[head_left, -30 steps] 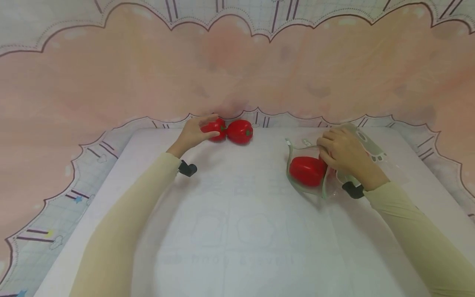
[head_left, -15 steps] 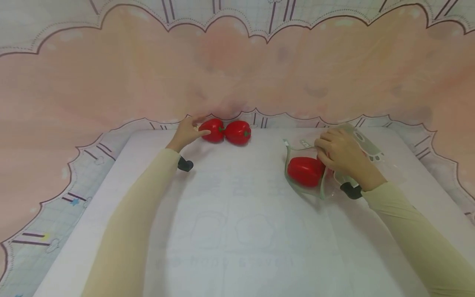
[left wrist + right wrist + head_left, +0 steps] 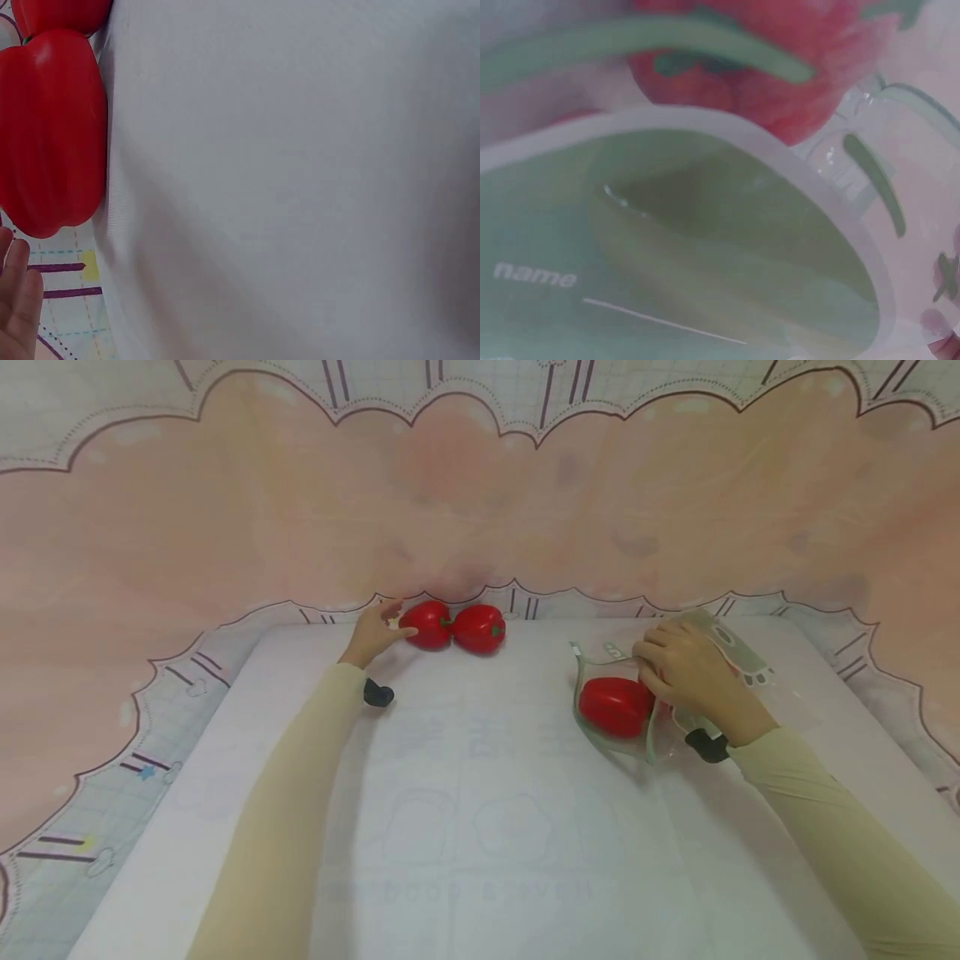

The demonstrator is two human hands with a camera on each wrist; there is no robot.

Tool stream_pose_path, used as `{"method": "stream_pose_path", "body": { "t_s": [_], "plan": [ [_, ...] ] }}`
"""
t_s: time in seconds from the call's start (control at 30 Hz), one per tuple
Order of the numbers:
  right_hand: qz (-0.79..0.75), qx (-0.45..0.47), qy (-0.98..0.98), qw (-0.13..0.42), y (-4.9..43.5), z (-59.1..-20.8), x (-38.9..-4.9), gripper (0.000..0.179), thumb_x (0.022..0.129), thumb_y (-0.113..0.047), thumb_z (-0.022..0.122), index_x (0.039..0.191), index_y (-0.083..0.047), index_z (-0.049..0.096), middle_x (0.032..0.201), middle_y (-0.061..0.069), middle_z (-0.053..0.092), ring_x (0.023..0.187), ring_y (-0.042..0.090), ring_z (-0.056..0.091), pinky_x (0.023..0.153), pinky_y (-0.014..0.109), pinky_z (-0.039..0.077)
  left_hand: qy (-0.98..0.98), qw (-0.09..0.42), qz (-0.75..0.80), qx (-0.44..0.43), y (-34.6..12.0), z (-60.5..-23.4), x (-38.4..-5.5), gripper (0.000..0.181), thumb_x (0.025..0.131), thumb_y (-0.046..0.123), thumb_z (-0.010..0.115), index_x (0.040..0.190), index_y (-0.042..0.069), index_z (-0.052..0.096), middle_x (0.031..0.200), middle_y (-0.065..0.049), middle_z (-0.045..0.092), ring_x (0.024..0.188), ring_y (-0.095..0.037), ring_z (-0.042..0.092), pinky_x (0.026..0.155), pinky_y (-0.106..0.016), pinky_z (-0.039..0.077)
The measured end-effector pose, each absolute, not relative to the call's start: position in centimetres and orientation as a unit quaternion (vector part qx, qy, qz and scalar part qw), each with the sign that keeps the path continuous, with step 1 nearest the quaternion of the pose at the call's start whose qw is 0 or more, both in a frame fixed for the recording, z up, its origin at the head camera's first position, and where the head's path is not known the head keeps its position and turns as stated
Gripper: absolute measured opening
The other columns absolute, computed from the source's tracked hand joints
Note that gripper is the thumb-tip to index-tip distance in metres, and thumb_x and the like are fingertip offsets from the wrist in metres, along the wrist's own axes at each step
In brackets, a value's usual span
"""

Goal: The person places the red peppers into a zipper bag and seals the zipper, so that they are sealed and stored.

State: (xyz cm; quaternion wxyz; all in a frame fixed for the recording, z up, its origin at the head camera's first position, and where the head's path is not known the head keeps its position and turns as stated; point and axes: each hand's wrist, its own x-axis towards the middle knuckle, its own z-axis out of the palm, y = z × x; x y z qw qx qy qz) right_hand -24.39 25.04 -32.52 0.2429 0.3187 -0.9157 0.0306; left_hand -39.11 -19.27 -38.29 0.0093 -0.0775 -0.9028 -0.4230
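Two red bell peppers lie end to end at the table's far edge, the left pepper (image 3: 426, 625) touching the right pepper (image 3: 479, 629). My left hand (image 3: 371, 633) is beside the left pepper's outer end, thumb and fingers spread. In the left wrist view, its fingertips sit just short of the pepper (image 3: 52, 135). My right hand (image 3: 686, 668) grips the rim of a clear zip bag (image 3: 651, 747) with green trim. Another red bell pepper (image 3: 615, 706) rests in the bag's mouth. The right wrist view shows red through the bag's printed green panel (image 3: 667, 277); my right fingertips are mostly hidden there.
A white-covered table (image 3: 465, 827) with faint printing spreads under everything. Behind it hangs a pink and pale blue patterned cloth (image 3: 480, 510). The bag's printed far end (image 3: 738, 652) extends to the right behind my right hand.
My left hand has drawn back leftward from over the left pepper, leaving more of it visible. The peppers stay put, and my right hand keeps its hold on the bag.
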Motion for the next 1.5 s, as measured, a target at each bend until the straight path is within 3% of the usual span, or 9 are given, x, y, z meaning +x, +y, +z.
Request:
{"method": "stream_pose_path", "body": {
  "t_s": [0.43, 0.87, 1.07, 1.5],
  "plan": [
    [0.036, 0.323, -0.912, 0.250, 25.0, -32.6, -24.5, 0.013, 0.078, -0.007, 0.058, 0.085, -0.001, 0.067, 0.083, 0.015, 0.066, 0.087, 0.032, 0.055, 0.086, 0.049, 0.047, -0.896, -0.036, -0.440, -0.043, -19.5, -38.9, -39.6, 0.069, 0.087, 0.016, 0.065, 0.147, 0.009, 0.030, 0.150, -0.015, 0.035, 0.137, -0.033, 0.036, 0.110, -0.047, 0.036],
    [0.048, 0.329, -0.907, 0.257, 25.0, -33.0, -24.7, 0.014, 0.077, -0.007, 0.058, 0.084, -0.001, 0.067, 0.081, 0.015, 0.065, 0.083, 0.031, 0.054, 0.082, 0.047, 0.047, -0.891, -0.035, -0.446, -0.082, -19.5, -39.4, -40.2, 0.060, 0.087, 0.002, 0.061, 0.141, -0.004, 0.036, 0.144, -0.024, 0.040, 0.131, -0.038, 0.043, 0.108, -0.045, 0.039],
    [0.054, 0.329, -0.906, 0.261, 25.0, -33.1, -24.8, 0.014, 0.076, -0.007, 0.057, 0.084, -0.001, 0.067, 0.081, 0.015, 0.065, 0.083, 0.031, 0.054, 0.081, 0.046, 0.046, -0.893, -0.029, -0.443, -0.077, -19.7, -39.6, -40.2, 0.055, 0.088, 0.002, 0.060, 0.139, -0.001, 0.041, 0.142, -0.022, 0.044, 0.126, -0.037, 0.048, 0.104, -0.045, 0.043],
    [0.049, 0.324, -0.909, 0.255, 24.8, -32.9, -24.6, 0.013, 0.077, -0.006, 0.058, 0.084, -0.001, 0.067, 0.082, 0.015, 0.065, 0.083, 0.031, 0.054, 0.081, 0.046, 0.048, -0.895, -0.052, -0.440, -0.054, -20.4, -40.0, -39.8, 0.061, 0.086, 0.012, 0.067, 0.140, 0.001, 0.040, 0.142, -0.020, 0.045, 0.126, -0.036, 0.049, 0.104, -0.046, 0.043]
  ]
}}
